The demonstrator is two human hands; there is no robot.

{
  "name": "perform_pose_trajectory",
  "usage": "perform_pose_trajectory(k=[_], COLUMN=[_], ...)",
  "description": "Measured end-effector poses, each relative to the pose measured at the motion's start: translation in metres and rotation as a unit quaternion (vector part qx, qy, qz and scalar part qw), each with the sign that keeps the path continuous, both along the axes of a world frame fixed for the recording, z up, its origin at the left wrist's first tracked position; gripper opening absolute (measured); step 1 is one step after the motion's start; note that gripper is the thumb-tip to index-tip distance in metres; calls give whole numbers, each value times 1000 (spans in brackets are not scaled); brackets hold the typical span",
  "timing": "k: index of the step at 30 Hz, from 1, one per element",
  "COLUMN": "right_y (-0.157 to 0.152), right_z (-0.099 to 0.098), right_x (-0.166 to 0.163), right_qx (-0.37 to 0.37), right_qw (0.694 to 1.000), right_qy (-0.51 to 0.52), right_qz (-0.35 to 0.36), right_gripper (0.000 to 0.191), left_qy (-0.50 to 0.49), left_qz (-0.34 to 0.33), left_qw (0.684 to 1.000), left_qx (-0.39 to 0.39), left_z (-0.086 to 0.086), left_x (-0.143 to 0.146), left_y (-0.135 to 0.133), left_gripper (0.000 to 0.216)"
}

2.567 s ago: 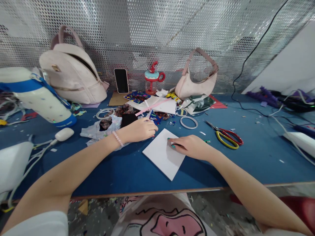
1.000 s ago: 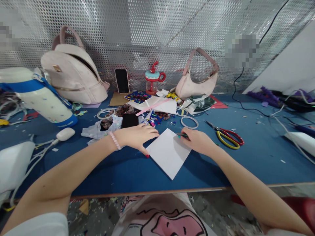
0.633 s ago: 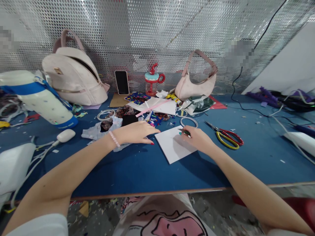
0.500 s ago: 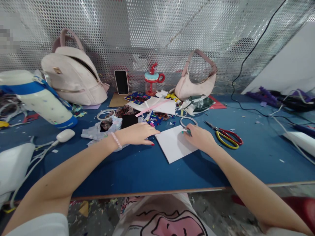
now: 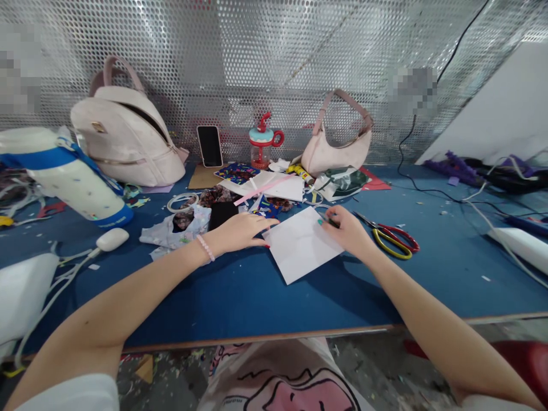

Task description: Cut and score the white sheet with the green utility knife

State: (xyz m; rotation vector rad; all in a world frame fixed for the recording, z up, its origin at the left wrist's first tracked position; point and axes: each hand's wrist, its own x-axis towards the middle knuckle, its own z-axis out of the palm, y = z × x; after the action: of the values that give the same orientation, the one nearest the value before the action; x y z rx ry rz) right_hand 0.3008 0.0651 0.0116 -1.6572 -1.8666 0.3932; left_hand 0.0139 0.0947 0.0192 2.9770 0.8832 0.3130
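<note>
A white sheet of paper point(image 5: 299, 245) lies on the blue table point(image 5: 240, 297), its far right corner lifted a little. My left hand point(image 5: 242, 231) rests flat at the sheet's left corner, fingers stretched out, a pink bead bracelet on the wrist. My right hand point(image 5: 349, 231) is at the sheet's far right corner with fingers curled round a thin dark pen-like thing point(image 5: 329, 220), its tip near the paper. Red-and-yellow scissors point(image 5: 391, 237) lie just right of that hand.
Behind the paper lie paper scraps point(image 5: 265, 188), patterned cloth point(image 5: 180, 225) and tape rings point(image 5: 182, 201). Along the perforated metal wall stand a backpack point(image 5: 126, 137), a phone point(image 5: 209, 145), a small cup point(image 5: 262, 142) and a handbag point(image 5: 338, 148). A white-blue bottle point(image 5: 64, 177) and cables point(image 5: 492, 211) flank the sides.
The white sheet has been turned and slid away from me. My right hand moved from the sheet's middle to its far right corner; my left hand stayed at the left corner.
</note>
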Motion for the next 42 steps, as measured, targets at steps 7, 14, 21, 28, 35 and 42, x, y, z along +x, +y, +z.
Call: perform_pose_trajectory(k=[7, 14, 21, 28, 35, 42], right_y=[-8, -17, -18, -16, -14, -11], right_z=[10, 9, 10, 6, 5, 2], right_x=[-2, -7, -9, -6, -5, -3], right_qx=[124, 183, 205, 197, 188, 211], right_qw=[961, 945, 945, 943, 933, 924], right_qy=[245, 271, 252, 267, 306, 318], right_qz=[-12, -30, -37, -39, -9, -7], right_gripper=[26, 28, 25, 23, 25, 25], left_qy=[-340, -337, -320, -322, -327, -332], left_qz=[47, 16, 19, 7, -7, -15], left_qw=[903, 817, 821, 820, 828, 827], left_qx=[-260, -467, -473, -473, -456, -454], left_z=[-8, -9, -7, -8, -7, -6], left_x=[4, 20, 23, 24, 24, 25], left_y=[8, -7, -22, -25, -26, -27], left_gripper=[75, 43, 30, 34, 33, 35])
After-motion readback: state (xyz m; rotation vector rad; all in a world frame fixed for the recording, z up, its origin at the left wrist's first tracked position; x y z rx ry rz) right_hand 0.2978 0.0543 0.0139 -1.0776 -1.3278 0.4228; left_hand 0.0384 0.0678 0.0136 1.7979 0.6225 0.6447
